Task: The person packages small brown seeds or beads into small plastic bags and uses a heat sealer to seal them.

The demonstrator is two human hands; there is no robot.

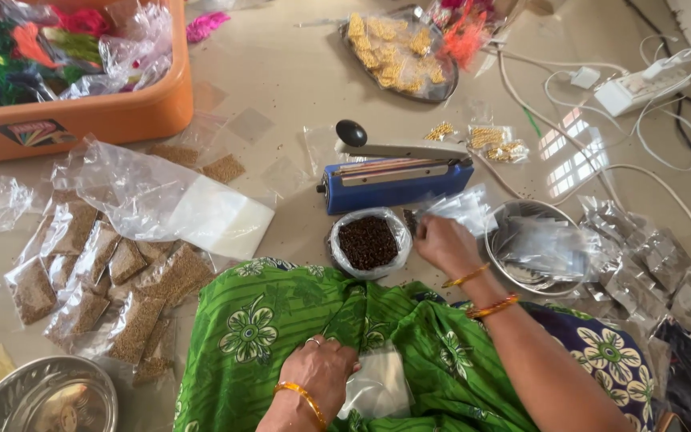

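Head view, looking down at the floor where the person sits. I see the right hand (444, 242) reaching forward, its grip closed around the edge of a small clear pouch (461, 210) that fans out just beyond the fingers. This pouch lies between a blue heat sealer (393, 180) ahead and a steel bowl of empty pouches (539, 250) to the right. Just left of the right hand, close but apart from it, stands a bag-lined bowl of dark seeds (368, 242).

The left hand (323, 368) rests low in the lap on green patterned cloth (281, 320), fingers curled with the grip closed on the corner of a second clear pouch (377, 386), which spreads to the right of that hand. I cannot tell whether this pouch holds anything.

Farther left on the floor lies a cluster of filled packets of brown grain (97, 280), beside a white flat packet (219, 216) under loose clear plastic. An orange tub (113, 112) of bright feathers sits at the upper left, a tray of gold trinkets (397, 52) at the top centre, a power strip (641, 88) with white cables at the upper right, and an empty steel dish (41, 396) at the lower left.
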